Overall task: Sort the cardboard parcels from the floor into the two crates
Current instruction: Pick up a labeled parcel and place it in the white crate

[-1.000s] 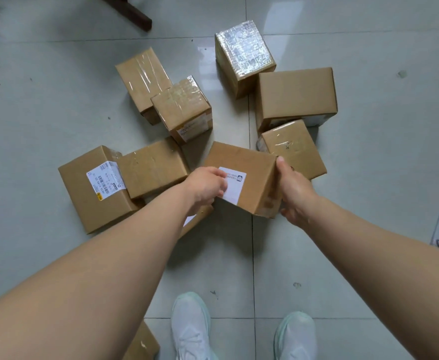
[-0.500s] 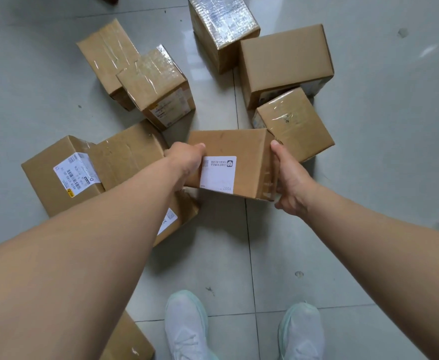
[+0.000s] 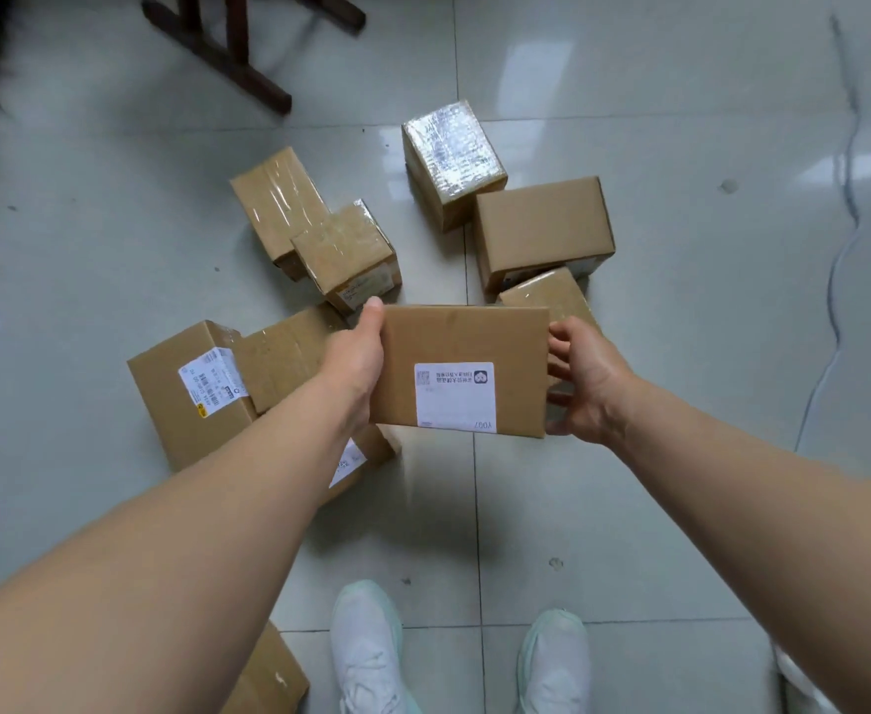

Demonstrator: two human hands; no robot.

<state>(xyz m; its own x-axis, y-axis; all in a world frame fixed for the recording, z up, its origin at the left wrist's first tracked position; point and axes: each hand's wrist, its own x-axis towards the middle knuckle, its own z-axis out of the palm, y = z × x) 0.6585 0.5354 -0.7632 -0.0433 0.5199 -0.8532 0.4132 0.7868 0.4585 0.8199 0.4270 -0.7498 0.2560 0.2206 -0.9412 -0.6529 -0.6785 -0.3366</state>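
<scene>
Two white shoes [image 3: 366, 657] stand at the near edge of the grey tiled floor [image 3: 629, 517], with the corner of one cardboard box [image 3: 268, 682] just beside the left one. Bare tile runs from the toes out to the held parcel [image 3: 464, 337], and there is wide open floor on the right as far as a thin cable [image 3: 835, 311]. The parcel is up off the floor between both hands, its long axis running left to right and its broad face turned up. It is plain brown card with a white label [image 3: 454, 399] on the near side, its print upside down. The left hand [image 3: 353, 360] grips the left short edge, thumb laid along the top corner and fingers hidden below. The right hand [image 3: 585, 383] has its fingers curled round the right edge. Under the left arm lies a labelled box [image 3: 366, 450], and left of it two more, touching [image 3: 186, 404]. A small taped box [image 3: 551, 296] sits right behind the parcel, then a plain one [image 3: 541, 224], a shiny wrapped one [image 3: 451, 152] and a taped pair [image 3: 314, 229]. Dark wooden legs [image 3: 232, 59] stand farthest off.
</scene>
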